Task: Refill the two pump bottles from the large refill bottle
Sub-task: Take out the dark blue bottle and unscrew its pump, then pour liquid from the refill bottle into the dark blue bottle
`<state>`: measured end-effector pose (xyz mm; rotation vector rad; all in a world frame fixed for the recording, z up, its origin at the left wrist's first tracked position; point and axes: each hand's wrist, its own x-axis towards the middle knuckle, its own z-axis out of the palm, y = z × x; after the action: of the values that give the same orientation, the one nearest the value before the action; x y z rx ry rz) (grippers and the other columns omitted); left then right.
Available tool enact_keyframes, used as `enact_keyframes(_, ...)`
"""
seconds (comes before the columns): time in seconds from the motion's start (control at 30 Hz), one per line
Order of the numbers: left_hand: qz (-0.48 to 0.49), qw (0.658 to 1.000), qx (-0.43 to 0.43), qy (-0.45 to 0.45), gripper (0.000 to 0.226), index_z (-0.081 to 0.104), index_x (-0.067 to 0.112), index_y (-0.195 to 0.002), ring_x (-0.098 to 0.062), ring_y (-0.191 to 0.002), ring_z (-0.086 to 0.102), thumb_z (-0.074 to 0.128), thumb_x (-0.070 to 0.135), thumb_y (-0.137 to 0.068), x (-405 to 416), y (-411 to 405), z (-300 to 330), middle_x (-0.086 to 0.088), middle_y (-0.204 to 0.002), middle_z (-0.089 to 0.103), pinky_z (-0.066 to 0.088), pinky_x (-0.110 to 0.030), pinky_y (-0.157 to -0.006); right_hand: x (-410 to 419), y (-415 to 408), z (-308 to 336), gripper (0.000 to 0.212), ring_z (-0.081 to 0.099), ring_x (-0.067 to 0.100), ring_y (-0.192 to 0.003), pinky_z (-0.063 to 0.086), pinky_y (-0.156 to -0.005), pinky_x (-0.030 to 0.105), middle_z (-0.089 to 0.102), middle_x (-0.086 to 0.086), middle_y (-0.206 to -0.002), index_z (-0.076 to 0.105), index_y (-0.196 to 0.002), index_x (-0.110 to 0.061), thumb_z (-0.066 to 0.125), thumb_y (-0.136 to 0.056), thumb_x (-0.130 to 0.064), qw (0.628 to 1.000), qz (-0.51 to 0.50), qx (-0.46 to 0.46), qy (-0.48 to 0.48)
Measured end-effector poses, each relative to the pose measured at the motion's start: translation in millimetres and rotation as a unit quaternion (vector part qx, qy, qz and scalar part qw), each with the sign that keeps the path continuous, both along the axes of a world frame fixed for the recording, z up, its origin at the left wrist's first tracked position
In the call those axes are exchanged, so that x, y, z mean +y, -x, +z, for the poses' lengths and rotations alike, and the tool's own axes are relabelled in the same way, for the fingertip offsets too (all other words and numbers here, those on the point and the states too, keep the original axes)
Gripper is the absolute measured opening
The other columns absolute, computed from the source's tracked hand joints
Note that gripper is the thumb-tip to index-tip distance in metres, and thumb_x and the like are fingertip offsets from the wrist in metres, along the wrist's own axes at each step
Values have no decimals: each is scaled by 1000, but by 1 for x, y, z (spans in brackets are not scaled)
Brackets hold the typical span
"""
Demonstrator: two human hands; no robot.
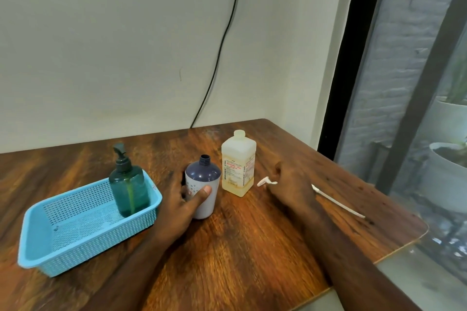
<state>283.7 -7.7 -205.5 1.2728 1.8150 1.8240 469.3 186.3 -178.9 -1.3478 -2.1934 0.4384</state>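
Observation:
A white bottle with a dark blue top (pixel 203 185) stands on the wooden table (pixel 240 247), its neck open with no pump on it. My left hand (pixel 180 206) grips its lower body, thumb across the front. Just to its right stands the large pale refill bottle (pixel 238 166), capped, with yellowish liquid low inside. My right hand (pixel 293 184) lies over a white pump head with its long tube (pixel 338 203) and holds it; the nozzle pokes out on the left, the tube trails to the right. A green pump bottle (pixel 129 184) with its pump on stands in a blue basket (pixel 63 250).
The basket sits at the table's left. A wall runs along the table's back, with a black cable (pixel 219 53) hanging down it. The table's right edge borders a window with plant pots (pixel 447 171) outside.

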Motion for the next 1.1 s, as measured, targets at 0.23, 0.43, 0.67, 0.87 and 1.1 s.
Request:
enact_keyframes(0.23, 13, 1000, 8, 3, 62, 46, 48, -135, 9, -116, 58, 74, 49, -80, 2, -1, 2, 32, -128, 59, 56, -18, -86, -23, 30, 8, 88, 55, 12, -125, 57, -87, 41, 51, -12, -146, 30, -139, -50, 85, -70, -59, 953, 136, 262, 61)
enact_keyframes(0.43, 27, 999, 22, 1, 60, 45, 56, -126, 7, -116, 58, 74, 56, -74, 2, 0, 4, 38, -121, 58, 56, -18, -83, -13, 53, 12, 89, 59, 17, -123, 60, -90, 45, 55, -6, -141, 29, -142, -42, 88, -75, -39, 956, 187, 221, 53)
enact_keyframes(0.67, 55, 996, 71, 3, 68, 44, 43, -137, -1, -122, 55, 72, 56, -77, 7, 0, 2, 21, -131, 57, 54, -36, -100, -8, 58, -6, 93, 52, 13, -127, 56, -94, 37, 50, -10, -143, 31, -144, -46, 89, -71, -46, 949, 190, 252, -19)
enact_keyframes(0.87, 50, 994, 101, -3, 69, 46, 30, -143, -8, -124, 57, 75, 45, -82, 7, 0, 3, 11, -135, 59, 54, -42, -101, -4, 50, -3, 88, 54, 9, -123, 57, -95, 40, 51, -11, -142, 33, -147, -40, 85, -77, -48, 942, 203, 251, -90)
enact_keyframes(1.1, 61, 989, 133, 1, 70, 53, 34, -135, -9, -115, 60, 75, 63, -75, 6, 2, 2, 10, -126, 61, 56, -37, -91, -5, 39, -1, 87, 57, 19, -119, 55, -98, 51, 54, -4, -141, 33, -148, -45, 82, -77, -55, 952, 197, 214, -91)
